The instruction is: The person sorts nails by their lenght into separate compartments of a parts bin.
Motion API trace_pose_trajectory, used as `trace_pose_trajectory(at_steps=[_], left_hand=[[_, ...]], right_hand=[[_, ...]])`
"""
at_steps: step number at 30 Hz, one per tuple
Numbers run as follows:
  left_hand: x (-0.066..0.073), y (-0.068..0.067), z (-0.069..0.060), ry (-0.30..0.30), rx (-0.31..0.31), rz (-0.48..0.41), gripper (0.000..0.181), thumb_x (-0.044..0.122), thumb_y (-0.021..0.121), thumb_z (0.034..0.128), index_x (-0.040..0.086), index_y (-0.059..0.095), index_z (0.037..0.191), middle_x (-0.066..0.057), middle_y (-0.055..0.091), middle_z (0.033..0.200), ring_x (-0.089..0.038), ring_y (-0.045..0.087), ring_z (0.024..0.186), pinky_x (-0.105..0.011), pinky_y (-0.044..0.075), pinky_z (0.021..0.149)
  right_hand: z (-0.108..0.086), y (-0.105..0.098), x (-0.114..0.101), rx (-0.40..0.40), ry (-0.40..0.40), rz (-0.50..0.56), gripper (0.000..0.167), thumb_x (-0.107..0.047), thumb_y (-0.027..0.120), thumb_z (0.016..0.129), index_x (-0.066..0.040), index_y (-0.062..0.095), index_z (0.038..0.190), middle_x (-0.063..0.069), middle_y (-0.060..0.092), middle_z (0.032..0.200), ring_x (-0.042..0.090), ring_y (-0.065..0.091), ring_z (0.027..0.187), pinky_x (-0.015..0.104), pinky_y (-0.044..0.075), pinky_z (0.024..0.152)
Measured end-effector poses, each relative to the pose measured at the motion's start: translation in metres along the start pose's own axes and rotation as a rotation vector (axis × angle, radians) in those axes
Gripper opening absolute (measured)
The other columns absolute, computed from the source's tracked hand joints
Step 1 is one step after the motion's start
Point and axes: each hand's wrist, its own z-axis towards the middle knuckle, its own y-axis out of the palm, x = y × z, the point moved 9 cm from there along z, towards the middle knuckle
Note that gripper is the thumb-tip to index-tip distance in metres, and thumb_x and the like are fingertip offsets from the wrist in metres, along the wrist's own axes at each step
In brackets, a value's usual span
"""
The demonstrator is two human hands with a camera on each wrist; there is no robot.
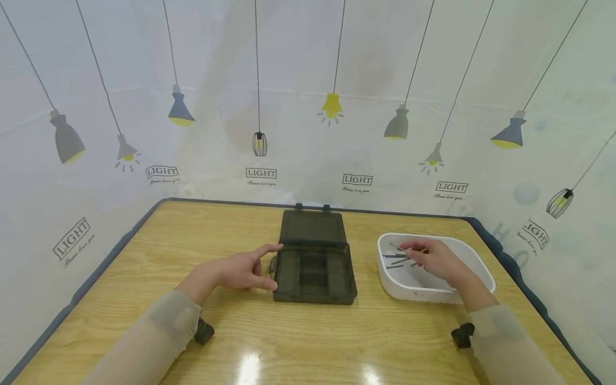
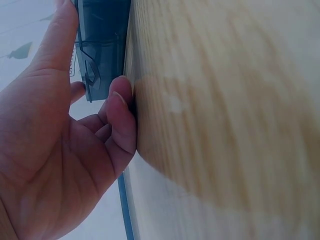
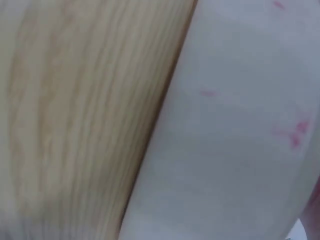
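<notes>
A dark translucent plastic box [image 1: 315, 272] lies open on the table, its lid folded back and its inside divided into compartments. My left hand [image 1: 243, 270] is at its left side, with the thumb and a straight forefinger touching its edge. In the left wrist view the other fingers of that hand [image 2: 60, 135] bend loosely beside the box [image 2: 102, 50]. Over the white tub [image 1: 409, 291], my right hand [image 1: 435, 259] pinches a thin metal rod [image 1: 397, 247]. Several slim dark rods [image 1: 395, 266] lie on the tub's floor; their exact kind is too small to tell.
The wooden table [image 1: 298, 342] ends at a dark-edged border before a white curtain [image 1: 298, 69] printed with lamps. The tub's outer wall [image 3: 215, 150], with pink marks, fills much of the right wrist view. Black wrist devices [image 1: 204, 331] sit by both sleeves.
</notes>
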Motion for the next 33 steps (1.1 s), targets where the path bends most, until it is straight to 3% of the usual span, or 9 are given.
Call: trace_pose_trajectory(at_steps=[6, 13, 21, 26, 33], left_hand=[[-0.001, 0.0, 0.0, -0.009, -0.001, 0.011, 0.103, 0.051, 0.079, 0.1008, 0.032, 0.013, 0.178, -0.002, 0.062, 0.074, -0.015, 0.052, 0.059, -0.032, 0.046, 0.062], [-0.001, 0.0, 0.0, -0.013, 0.005, 0.008, 0.103, 0.051, 0.08, 0.1003, 0.033, 0.014, 0.177, -0.004, 0.064, 0.076, -0.016, 0.052, 0.06, -0.033, 0.046, 0.063], [0.001, -0.001, 0.0, -0.009, 0.011, 0.02, 0.104, 0.052, 0.079, 0.1004, 0.034, 0.012, 0.178, -0.006, 0.067, 0.079, -0.017, 0.057, 0.061, -0.034, 0.049, 0.064], [0.002, 0.0, -0.001, 0.001, 0.009, 0.026, 0.105, 0.05, 0.079, 0.1012, 0.033, 0.01, 0.178, -0.006, 0.066, 0.078, -0.017, 0.056, 0.062, -0.036, 0.049, 0.065], [0.003, 0.0, -0.002, 0.001, 0.006, 0.014, 0.106, 0.049, 0.079, 0.1019, 0.032, 0.007, 0.179, -0.005, 0.062, 0.078, -0.017, 0.056, 0.063, -0.037, 0.05, 0.066]], right_hand=[[-0.008, 0.003, -0.022, 0.028, -0.053, 0.03, 0.036, -0.028, 0.062, 0.114, -0.009, 0.066, 0.145, 0.019, 0.067, 0.12, 0.026, 0.062, 0.096, 0.033, 0.052, 0.075], [-0.013, 0.01, -0.056, 0.04, -0.145, 0.124, 0.036, -0.027, 0.064, 0.114, -0.004, 0.063, 0.142, 0.019, 0.068, 0.117, 0.018, 0.062, 0.086, 0.029, 0.054, 0.068], [-0.013, 0.025, -0.088, -0.004, -0.201, 0.153, 0.033, -0.027, 0.065, 0.113, -0.005, 0.064, 0.138, 0.02, 0.07, 0.118, 0.024, 0.063, 0.083, 0.03, 0.053, 0.067], [-0.009, 0.036, -0.101, -0.035, -0.235, 0.13, 0.03, -0.026, 0.065, 0.113, -0.006, 0.066, 0.135, 0.013, 0.071, 0.114, 0.025, 0.062, 0.08, 0.032, 0.052, 0.066], [0.0, 0.056, -0.116, -0.082, -0.269, 0.122, 0.025, -0.023, 0.064, 0.114, -0.007, 0.066, 0.132, 0.014, 0.073, 0.116, 0.03, 0.063, 0.079, 0.035, 0.053, 0.067]])
